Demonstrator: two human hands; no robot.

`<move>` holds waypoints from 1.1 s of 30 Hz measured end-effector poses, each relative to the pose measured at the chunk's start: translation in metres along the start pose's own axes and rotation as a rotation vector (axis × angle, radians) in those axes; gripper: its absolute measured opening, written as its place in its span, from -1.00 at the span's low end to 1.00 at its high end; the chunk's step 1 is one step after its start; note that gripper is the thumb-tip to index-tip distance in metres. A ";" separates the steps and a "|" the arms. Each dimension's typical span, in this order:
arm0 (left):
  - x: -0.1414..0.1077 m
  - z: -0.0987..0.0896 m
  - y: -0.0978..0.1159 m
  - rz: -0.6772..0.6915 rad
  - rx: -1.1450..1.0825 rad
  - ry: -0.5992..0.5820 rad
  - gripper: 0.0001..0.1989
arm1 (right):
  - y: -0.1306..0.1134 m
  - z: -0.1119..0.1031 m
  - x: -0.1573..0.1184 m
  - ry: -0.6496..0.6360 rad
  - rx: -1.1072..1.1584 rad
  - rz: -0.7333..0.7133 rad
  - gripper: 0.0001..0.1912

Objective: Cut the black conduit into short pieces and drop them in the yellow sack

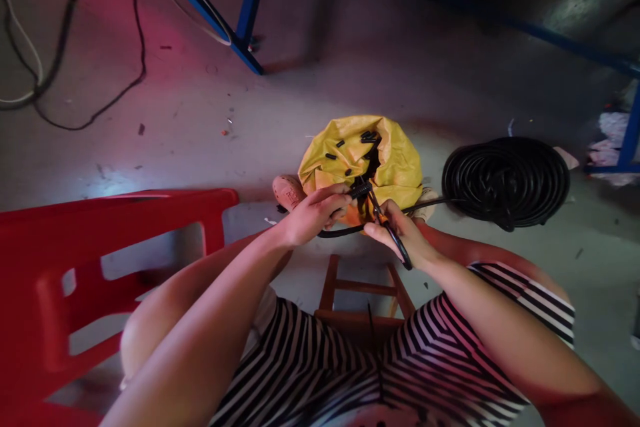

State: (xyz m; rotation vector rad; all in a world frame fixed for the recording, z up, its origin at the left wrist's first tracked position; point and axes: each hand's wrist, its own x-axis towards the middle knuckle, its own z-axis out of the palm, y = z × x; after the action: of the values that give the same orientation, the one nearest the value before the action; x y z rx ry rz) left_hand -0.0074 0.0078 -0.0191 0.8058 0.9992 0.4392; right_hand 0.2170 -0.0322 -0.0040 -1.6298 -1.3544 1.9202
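My left hand (320,212) is closed around the end of a black tube (344,232), which loops back under my hands. In my right hand (407,230) is a pair of scissors (397,240) with black handles, its blades at the tube's end just beyond my left fingers. Whether the blades are fully closed is too small to tell. Below both hands stands a yellow sack (400,153) with its top folded down, and several short black tube pieces (331,156) lie on it. The tube runs right to a black coil (506,180) on the floor.
A red plastic stool (30,240) stands at my left. A small wooden stool (365,287) is between my legs. Blue metal frame legs (253,0) stand ahead, with dark cables (143,47) on the floor at the left and scraps around.
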 end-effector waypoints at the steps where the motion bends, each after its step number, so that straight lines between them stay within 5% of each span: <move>1: -0.001 0.002 0.000 0.007 0.006 0.002 -0.76 | -0.001 0.000 -0.001 -0.004 -0.031 0.001 -0.53; 15: -0.007 0.019 0.022 0.170 0.304 0.080 -0.75 | -0.004 -0.003 0.001 0.023 -0.127 -0.001 -0.54; 33: -0.003 0.022 0.019 0.225 0.546 0.099 -0.71 | -0.008 -0.004 0.001 -0.015 -0.266 0.058 -0.50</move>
State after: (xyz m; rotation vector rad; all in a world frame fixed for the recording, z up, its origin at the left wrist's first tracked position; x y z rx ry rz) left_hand 0.0108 0.0090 0.0038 1.4074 1.1427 0.4043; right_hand 0.2175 -0.0252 0.0020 -1.7952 -1.6446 1.8510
